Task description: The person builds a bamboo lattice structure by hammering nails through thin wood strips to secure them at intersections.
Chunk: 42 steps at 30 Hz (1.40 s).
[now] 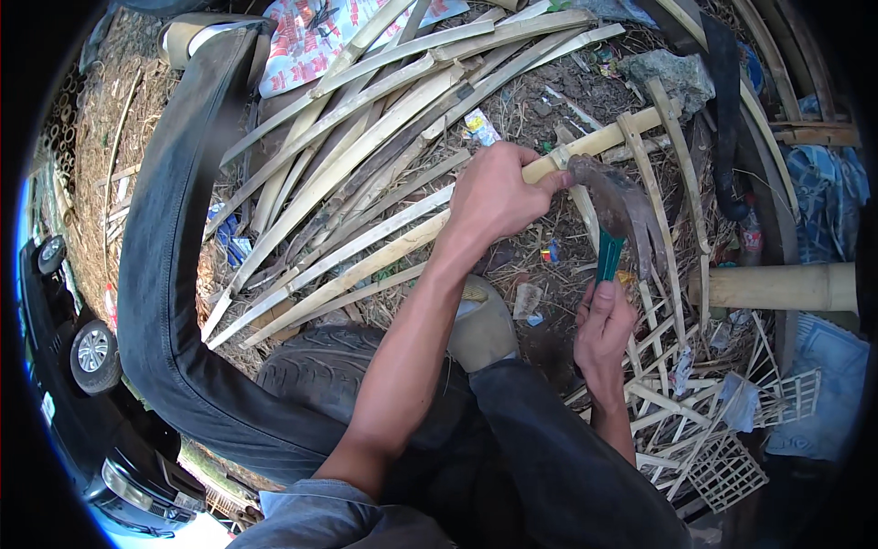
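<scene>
My left hand is closed around a long pale bamboo strip, which runs from the lower left up to the right. In my right hand, the fingers wrap the green handle of a chopping knife. Its broad, curved, dark brown blade reaches up to the bamboo, close beside my left thumb. Whether the edge is in the bamboo I cannot tell. Several narrow bent bamboo strips stand just right of the blade.
A heap of split bamboo strips lies at the upper left. A grey stone sits at the upper right, above a thick bamboo pole. Woven bamboo lattice lies at the lower right. A tyre is beneath my legs.
</scene>
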Tool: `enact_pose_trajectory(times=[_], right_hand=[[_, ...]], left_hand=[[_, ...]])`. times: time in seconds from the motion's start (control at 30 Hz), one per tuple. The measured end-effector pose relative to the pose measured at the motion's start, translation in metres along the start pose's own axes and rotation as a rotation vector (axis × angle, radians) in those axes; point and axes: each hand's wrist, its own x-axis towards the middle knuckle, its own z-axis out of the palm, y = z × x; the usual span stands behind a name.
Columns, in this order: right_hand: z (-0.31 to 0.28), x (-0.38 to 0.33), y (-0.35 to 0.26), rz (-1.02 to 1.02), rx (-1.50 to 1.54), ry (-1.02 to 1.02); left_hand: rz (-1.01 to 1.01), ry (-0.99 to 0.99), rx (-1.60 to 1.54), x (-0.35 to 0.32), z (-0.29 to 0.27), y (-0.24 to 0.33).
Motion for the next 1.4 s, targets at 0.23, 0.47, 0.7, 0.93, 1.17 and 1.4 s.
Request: enact_pose_trajectory(times=[0.23, 0.47, 0.7, 0.93, 1.17, 1.4], right_hand=[[0.010, 0.005, -0.002, -0.013, -0.136, 0.044], [0.007, -0.004, -0.022, -0.140, 0.097, 0.148], [0.005, 0.025, 0.007, -0.065, -0.044, 0.346], [0.007, 0.039, 0.001, 0.112, -0.082, 0.308], [0.004, 0.048, -0.001, 0.069, -0.031, 0.354], [0.006, 0.028, 0.014, 0.045, 0.026, 0.171]], left_hand=[[0.027, 0.025, -0.016, 0.006, 0.003, -0.003], [0.189, 0.029, -0.001, 0.005, -0.001, -0.006], [0.143, 0.013, 0.239, -0.019, -0.009, -0.023], [0.163, 0.079, 0.259, -0.006, -0.008, -0.031], [0.124, 0.113, 0.218, 0.003, 0.001, -0.020], [0.213, 0.517, 0.361, -0.025, 0.027, -0.028]])
